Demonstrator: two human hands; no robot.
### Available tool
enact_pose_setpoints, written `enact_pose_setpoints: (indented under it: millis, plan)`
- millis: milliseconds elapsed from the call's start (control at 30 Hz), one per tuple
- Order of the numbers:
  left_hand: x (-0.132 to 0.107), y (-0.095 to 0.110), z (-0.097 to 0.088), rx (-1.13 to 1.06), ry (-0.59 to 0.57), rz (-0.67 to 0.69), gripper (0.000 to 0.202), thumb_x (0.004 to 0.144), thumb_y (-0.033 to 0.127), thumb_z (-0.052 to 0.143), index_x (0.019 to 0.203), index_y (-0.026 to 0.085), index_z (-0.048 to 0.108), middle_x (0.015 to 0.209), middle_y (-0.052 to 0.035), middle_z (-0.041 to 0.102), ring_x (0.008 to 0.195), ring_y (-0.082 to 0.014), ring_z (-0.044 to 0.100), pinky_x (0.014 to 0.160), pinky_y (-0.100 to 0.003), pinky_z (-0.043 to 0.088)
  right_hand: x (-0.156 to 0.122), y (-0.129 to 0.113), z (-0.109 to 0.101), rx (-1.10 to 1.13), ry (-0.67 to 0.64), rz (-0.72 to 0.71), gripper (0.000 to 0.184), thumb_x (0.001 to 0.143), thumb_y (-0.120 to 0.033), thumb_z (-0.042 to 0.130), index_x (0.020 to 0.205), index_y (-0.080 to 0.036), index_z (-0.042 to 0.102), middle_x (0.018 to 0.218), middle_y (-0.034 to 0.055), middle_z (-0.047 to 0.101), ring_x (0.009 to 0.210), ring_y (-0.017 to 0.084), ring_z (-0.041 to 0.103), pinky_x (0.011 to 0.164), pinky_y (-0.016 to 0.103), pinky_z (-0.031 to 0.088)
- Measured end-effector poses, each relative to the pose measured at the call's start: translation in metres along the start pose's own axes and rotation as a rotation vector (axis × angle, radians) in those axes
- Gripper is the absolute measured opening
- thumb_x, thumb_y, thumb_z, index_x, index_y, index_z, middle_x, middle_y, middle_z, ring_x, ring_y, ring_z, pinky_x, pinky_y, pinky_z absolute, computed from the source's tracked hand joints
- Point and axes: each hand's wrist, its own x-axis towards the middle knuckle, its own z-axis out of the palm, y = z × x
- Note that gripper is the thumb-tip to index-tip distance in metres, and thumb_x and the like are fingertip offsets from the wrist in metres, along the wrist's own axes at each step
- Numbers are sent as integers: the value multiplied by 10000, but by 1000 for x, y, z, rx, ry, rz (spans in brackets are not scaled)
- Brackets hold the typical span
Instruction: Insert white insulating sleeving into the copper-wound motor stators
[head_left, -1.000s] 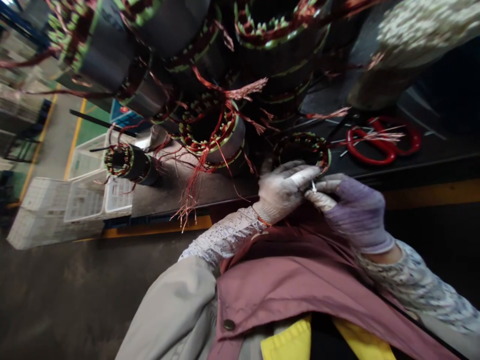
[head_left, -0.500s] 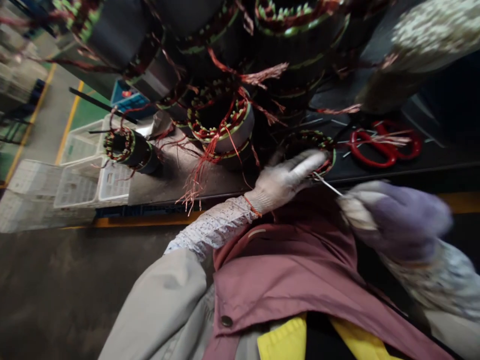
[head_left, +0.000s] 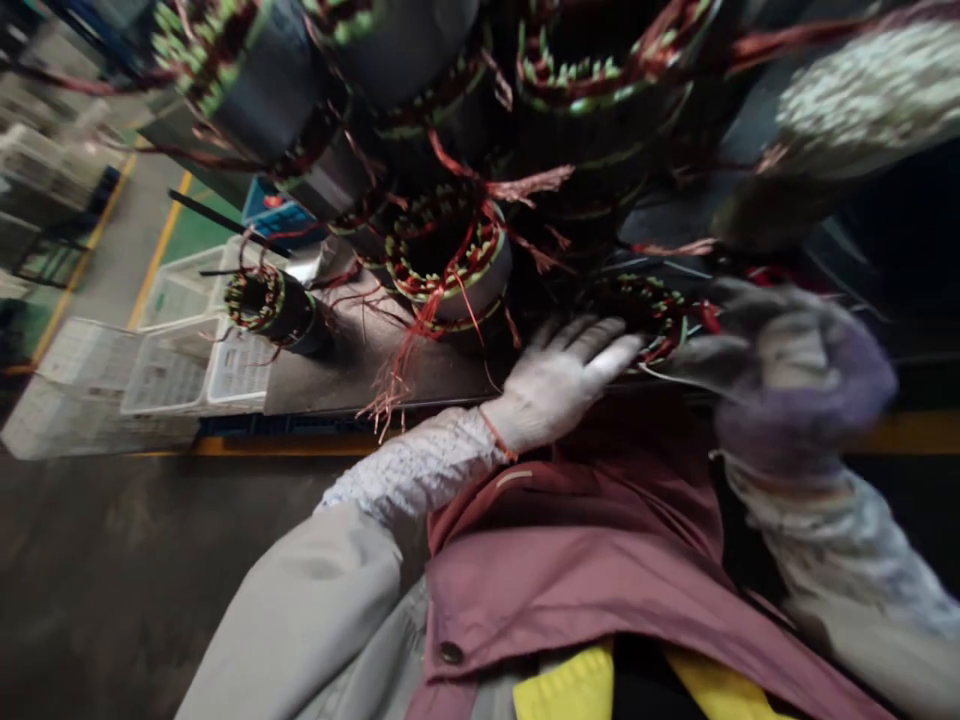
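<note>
My left hand [head_left: 566,380], in a whitish knitted glove, lies with fingers stretched out against the near side of a low wire-wound stator [head_left: 645,310]. Red windings and pale green insulation tips line the stator's rim. My right hand [head_left: 802,375], in a purple and grey glove, is just right of that stator and smeared by motion. Its thumb and forefinger point toward the stator, while other fingers look curled. A thin white cord [head_left: 671,377] runs from the stator's near edge toward my right hand; whether it is held is unclear. Red-handled scissors [head_left: 780,278] are mostly hidden behind this hand.
Several larger stators [head_left: 450,260] with loose copper leads crowd the bench behind and left. A small stator [head_left: 270,310] stands at the bench's left end. White plastic crates [head_left: 169,370] and a blue bin [head_left: 281,215] lie beyond. A whitish bundle [head_left: 870,100] is upper right.
My right hand has moved up toward the scissors, now covering most of them. The white cord, earlier stretched straight to it, now curves slackly. My left hand has shifted slightly left and down, its fingers more spread.
</note>
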Motion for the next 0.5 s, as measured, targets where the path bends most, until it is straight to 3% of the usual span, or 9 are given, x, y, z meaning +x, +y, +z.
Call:
enact_pose_setpoints:
  millis: [67, 167, 300, 433, 500]
  plan:
    - [-10, 5, -5, 75, -56, -141, 525, 909, 225, 590, 1427, 232, 502, 1274, -128, 660, 1078, -248, 663, 932, -409, 523, -14, 14, 9, -25, 108, -45, 390, 961, -328, 420, 1267, -209, 632, 1193, 134, 697, 714, 204, 724, 563, 336, 555]
    - [-8, 7, -16, 68, -222, -213, 504, 939, 216, 516, 1440, 250, 473, 999, -76, 716, 743, -188, 690, 677, -310, 526, -24, 30, 19, -163, -49, -259, 376, 871, -256, 609, 1237, -194, 669, 1144, 144, 720, 968, 273, 724, 745, 364, 607]
    - [14, 1, -35, 105, -311, -62, 338, 945, 175, 468, 1239, 237, 623, 952, -82, 703, 778, -217, 700, 662, -315, 505, 6, 40, 16, -180, -307, -444, 189, 863, -280, 663, 1016, -206, 747, 990, 88, 751, 815, 186, 724, 675, 256, 576]
    - [21, 0, -44, 215, -334, 78, 333, 942, 128, 433, 1208, 190, 624, 979, -112, 692, 779, -237, 701, 625, -335, 496, 52, 41, -8, 125, -700, -441, 184, 907, -340, 612, 927, -209, 740, 938, 55, 741, 810, 143, 714, 721, 232, 586]
    - [22, -2, -41, 262, -293, 116, 319, 960, 152, 419, 1208, 171, 619, 1021, -131, 685, 821, -235, 694, 649, -343, 501, 70, 40, -24, 146, -776, -457, 181, 912, -325, 599, 940, -208, 734, 966, 54, 742, 852, 147, 717, 748, 247, 592]
